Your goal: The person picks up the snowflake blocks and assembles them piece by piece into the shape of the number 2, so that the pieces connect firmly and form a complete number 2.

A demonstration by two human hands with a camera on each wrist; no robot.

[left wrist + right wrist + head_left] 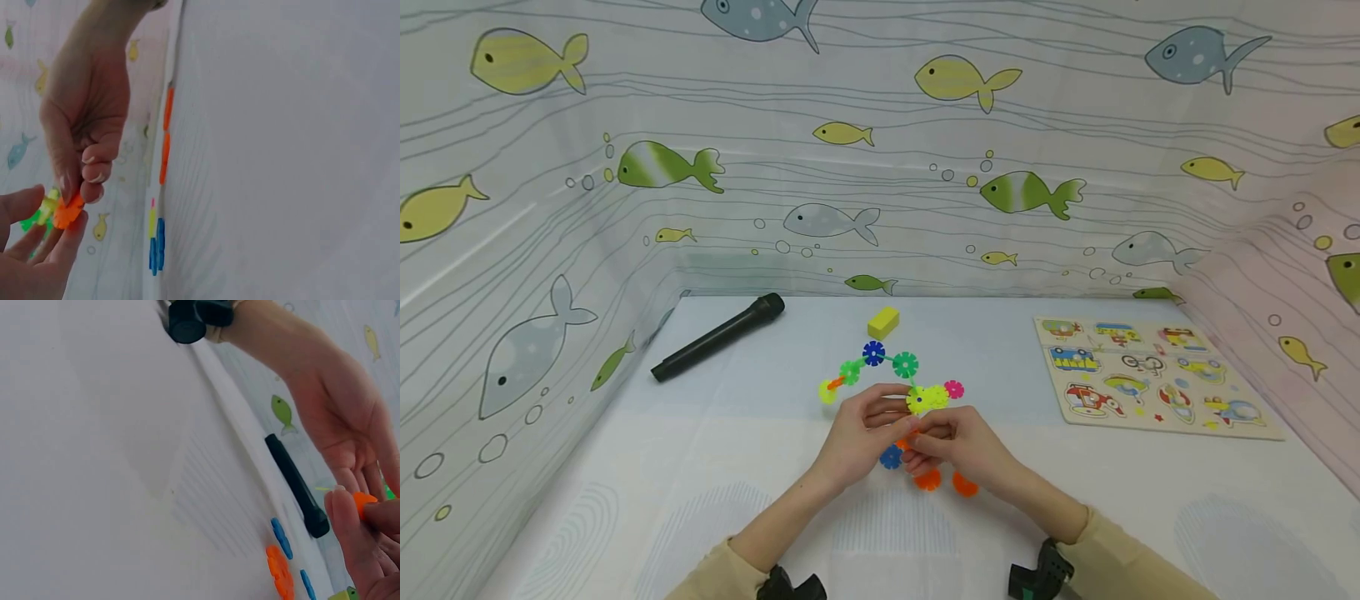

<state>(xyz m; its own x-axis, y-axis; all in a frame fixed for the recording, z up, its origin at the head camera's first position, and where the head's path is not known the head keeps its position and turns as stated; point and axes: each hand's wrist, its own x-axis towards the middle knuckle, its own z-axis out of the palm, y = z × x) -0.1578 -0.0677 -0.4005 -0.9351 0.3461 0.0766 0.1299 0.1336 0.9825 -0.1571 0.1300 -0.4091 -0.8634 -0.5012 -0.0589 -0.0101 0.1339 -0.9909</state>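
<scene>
My left hand (pixel 859 435) and right hand (pixel 973 446) meet at the middle of the table, raised over it. Thumb and fingers of the right hand pinch an orange snowflake disc (pixel 67 214). The left hand holds a chain of interlocking snowflake discs, its thumb and fingertips close around the joint with that orange disc. Yellow discs (pixel 927 399) show just above the fingers. Beyond them the chain runs through a green disc (pixel 906 365), a dark blue disc (pixel 873 353) and a lighter green disc (pixel 850 372) toward the left. Fingers partly hide the joint.
Loose orange discs (pixel 966 484) and a blue disc (pixel 891 457) lie below the hands. A pink disc (pixel 954 389) shows behind the right hand. Farther back are a yellow block (pixel 883 322), a black microphone (pixel 718 337) at left, and a vehicle puzzle board (pixel 1150 379) at right.
</scene>
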